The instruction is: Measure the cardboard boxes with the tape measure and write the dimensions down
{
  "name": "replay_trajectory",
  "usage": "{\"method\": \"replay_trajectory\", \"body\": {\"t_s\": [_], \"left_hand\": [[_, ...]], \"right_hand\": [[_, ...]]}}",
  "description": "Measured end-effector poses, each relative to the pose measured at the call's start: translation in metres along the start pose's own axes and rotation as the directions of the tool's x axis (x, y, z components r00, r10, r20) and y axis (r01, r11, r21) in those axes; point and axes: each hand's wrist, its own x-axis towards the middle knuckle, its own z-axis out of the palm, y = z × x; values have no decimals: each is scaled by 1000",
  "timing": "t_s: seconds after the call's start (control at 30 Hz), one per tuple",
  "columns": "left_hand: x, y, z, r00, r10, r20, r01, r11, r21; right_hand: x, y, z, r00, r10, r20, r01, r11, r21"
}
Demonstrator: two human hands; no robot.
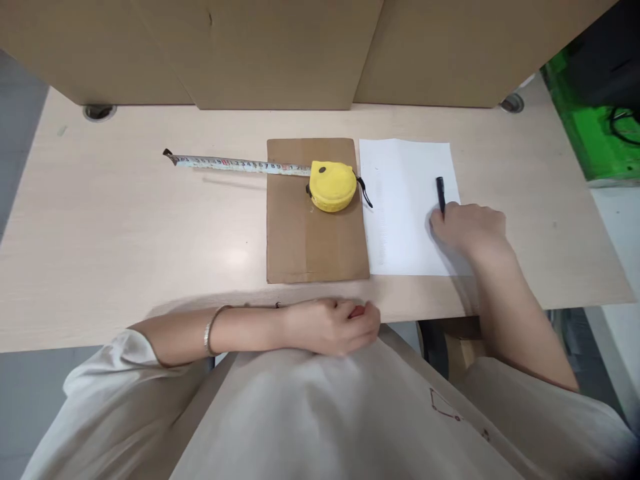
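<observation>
My right hand rests on the right side of a white sheet of paper, its fingers closed around a black pen whose upper end sticks out. Near the table's front edge, against my body, my left hand is curled closed; a bit of red shows at its fingers, too small to name. A yellow tape measure lies on a brown cardboard piece beside the paper. Its blade is pulled out to the left, past the cardboard and over the table.
Tall cardboard panels stand along the back of the light wooden table. Round cable holes sit near the back corners. To the right is a green surface with a black cable.
</observation>
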Motion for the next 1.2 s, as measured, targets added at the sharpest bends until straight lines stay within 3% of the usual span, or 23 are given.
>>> {"method": "replay_trajectory", "body": {"t_s": [0.07,0.17,0.27,0.37,0.43,0.47,0.5,0.53,0.57,0.63,0.7,0.83,0.9,1.2], "left_hand": [[7,6,17,998,8,55,-13,995,103],[15,12,41,980,-133,150,109,981,160],[20,15,53,927,-274,256,251,961,120],[24,15,54,891,-305,337,296,952,78],[24,15,54,881,-324,345,323,944,62],[25,15,54,876,-338,344,341,939,56],[25,15,54,871,-352,343,357,933,49],[25,15,54,867,-362,343,371,928,42],[25,15,54,864,-370,343,383,923,33],[26,15,54,858,-382,343,402,916,15],[27,15,53,854,-384,350,412,911,-6],[27,15,50,850,-382,363,417,909,-18],[27,15,48,852,-373,367,402,916,-3],[24,11,45,875,-355,328,370,929,19]], "right_hand": [[3,2,0,996,85,-8,-85,996,-16],[5,8,1,994,105,-16,-104,994,42],[5,15,-2,997,38,-63,-28,987,159],[-2,19,-3,988,-66,-142,111,935,337],[-12,15,4,962,-190,-196,270,762,589],[-19,11,10,936,-264,-233,348,597,723],[-26,6,18,897,-339,-284,404,367,838],[-35,-1,26,853,-406,-329,431,190,882],[-44,-7,35,835,-424,-350,421,84,903],[-61,-20,51,823,-472,-315,357,0,934],[-78,-29,62,836,-474,-275,327,29,945],[-96,-36,67,886,-397,-240,346,221,912],[-95,-37,65,885,-400,-237,363,275,890],[-74,-43,60,829,-533,-170,334,228,915]]}}
